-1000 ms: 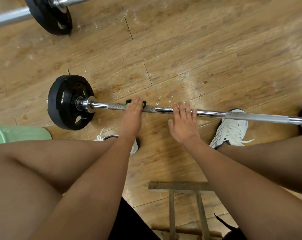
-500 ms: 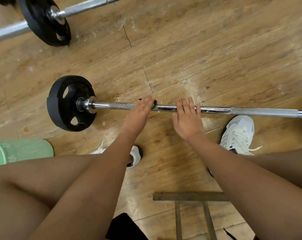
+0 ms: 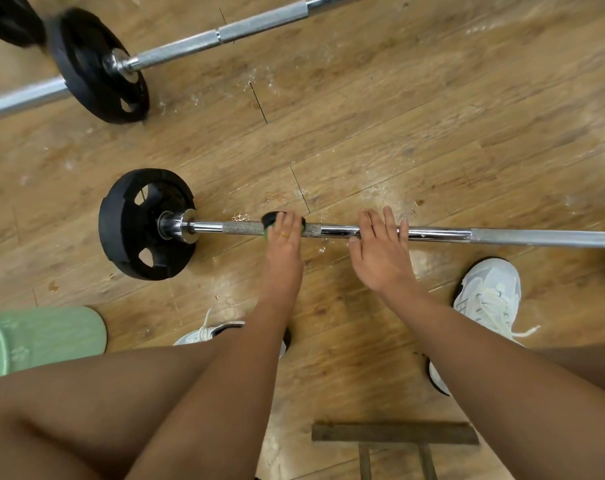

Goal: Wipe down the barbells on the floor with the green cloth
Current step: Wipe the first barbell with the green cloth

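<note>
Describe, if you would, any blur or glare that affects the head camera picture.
Head view: the far barbell's plate at the upper left is smeared by motion blur. Head view: pale glare sits on the wooden floor just beyond the near barbell. Head view: the left hand and right hand on that bar are sharp.

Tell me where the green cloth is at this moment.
In the head view, the green cloth is wrapped on the shaft of the near barbell, under the left hand, between the black weight plate and the right hand.
</note>
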Demonstrator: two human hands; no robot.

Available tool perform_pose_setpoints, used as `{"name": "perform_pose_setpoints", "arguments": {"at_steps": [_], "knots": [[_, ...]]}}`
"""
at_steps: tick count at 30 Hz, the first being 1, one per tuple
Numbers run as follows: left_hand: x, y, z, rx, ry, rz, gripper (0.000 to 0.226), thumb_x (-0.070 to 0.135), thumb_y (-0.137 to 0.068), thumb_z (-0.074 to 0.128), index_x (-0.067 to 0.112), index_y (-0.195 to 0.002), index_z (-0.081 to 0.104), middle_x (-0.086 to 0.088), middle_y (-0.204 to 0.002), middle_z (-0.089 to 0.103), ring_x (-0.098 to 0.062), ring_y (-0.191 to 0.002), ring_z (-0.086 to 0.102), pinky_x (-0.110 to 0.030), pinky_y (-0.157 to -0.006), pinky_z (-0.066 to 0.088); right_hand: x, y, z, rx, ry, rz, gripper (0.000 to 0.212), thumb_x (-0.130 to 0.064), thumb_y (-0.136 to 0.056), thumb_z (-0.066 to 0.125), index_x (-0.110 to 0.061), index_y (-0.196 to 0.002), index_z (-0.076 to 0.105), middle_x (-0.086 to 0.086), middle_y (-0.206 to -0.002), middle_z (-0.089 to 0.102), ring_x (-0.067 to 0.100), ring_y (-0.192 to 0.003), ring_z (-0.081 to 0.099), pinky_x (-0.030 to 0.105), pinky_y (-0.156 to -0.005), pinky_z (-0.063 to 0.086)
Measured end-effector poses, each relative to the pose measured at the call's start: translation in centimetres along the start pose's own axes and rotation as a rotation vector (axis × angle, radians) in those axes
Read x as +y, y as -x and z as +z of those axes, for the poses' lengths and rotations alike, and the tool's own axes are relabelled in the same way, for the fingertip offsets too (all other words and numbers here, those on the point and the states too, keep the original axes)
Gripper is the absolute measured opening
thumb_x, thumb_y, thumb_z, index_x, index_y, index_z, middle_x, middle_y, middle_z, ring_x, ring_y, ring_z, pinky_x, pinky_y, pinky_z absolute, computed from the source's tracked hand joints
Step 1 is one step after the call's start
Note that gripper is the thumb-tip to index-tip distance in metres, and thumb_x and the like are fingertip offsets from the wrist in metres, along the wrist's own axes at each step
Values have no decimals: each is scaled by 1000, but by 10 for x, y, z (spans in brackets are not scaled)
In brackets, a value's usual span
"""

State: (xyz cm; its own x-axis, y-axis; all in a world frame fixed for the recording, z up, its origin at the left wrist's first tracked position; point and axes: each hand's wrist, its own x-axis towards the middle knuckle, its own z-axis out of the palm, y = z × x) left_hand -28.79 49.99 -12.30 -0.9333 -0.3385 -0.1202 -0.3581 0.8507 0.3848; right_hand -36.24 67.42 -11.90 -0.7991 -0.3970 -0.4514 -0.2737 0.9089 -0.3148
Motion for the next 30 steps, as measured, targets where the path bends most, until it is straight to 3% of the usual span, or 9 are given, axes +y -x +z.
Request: {"name": "perform_pose_setpoints", "arguments": {"at_steps": [4, 9, 14, 19, 25, 30], "knots": [[2, -6, 2, -31, -8, 103, 79, -25, -88, 43, 8, -158, 29, -7, -166, 24, -23, -155, 13, -43, -125, 21, 1, -8, -5, -16, -10, 9, 64, -45, -105, 17, -18, -161, 3, 3, -168, 5, 24, -154, -12, 48, -122, -14], [-3, -24, 0, 87, 81, -171, 75, -23, -90, 41, 8, -157, 31, -8, -165, 26, -22, -156, 13, -42, -127, 11, 4, -19, -14, -45, -22, -2, 65, -47, -105, 18, -19, -161, 1, 2, -169, 3, 22, -154, -13, 46, -122, -15], [1, -26, 3, -16, -16, 144, 80, -25, -88, 43, 10, -158, 28, -5, -167, 22, -22, -156, 11, -42, -126, 20, 6, -31, -20, -63, -35, -1, 65, -46, -105, 20, -17, -161, 3, 1, -169, 3, 22, -154, -13, 46, -121, -16], [-15, -45, -3, 90, 10, -70, 76, -24, -90, 41, 11, -157, 33, -7, -164, 30, -21, -154, 17, -41, -127, 13, 13, -43, -27, -95, -47, -27, 65, -46, -105, 20, -18, -161, 4, -1, -169, 2, 20, -154, -13, 44, -121, -15], [12, -52, 11, -9, -19, 216, 72, -23, -91, 44, 8, -155, 34, -10, -163, 32, -27, -153, 22, -49, -125, 19, 12, -54, -34, -90, -30, -22, 64, -46, -105, 20, -19, -161, 4, -2, -169, 1, 20, -154, -14, 42, -120, -17], [18, -68, 13, 70, 17, 48, 66, -18, -94, 45, 7, -154, 36, -9, -162, 34, -25, -152, 25, -42, -126, 15, 15, -61, -38, -91, -42, -34, 62, -43, -106, 20, -18, -161, 6, -2, -169, 3, 18, -154, -10, 41, -121, -16]]}}
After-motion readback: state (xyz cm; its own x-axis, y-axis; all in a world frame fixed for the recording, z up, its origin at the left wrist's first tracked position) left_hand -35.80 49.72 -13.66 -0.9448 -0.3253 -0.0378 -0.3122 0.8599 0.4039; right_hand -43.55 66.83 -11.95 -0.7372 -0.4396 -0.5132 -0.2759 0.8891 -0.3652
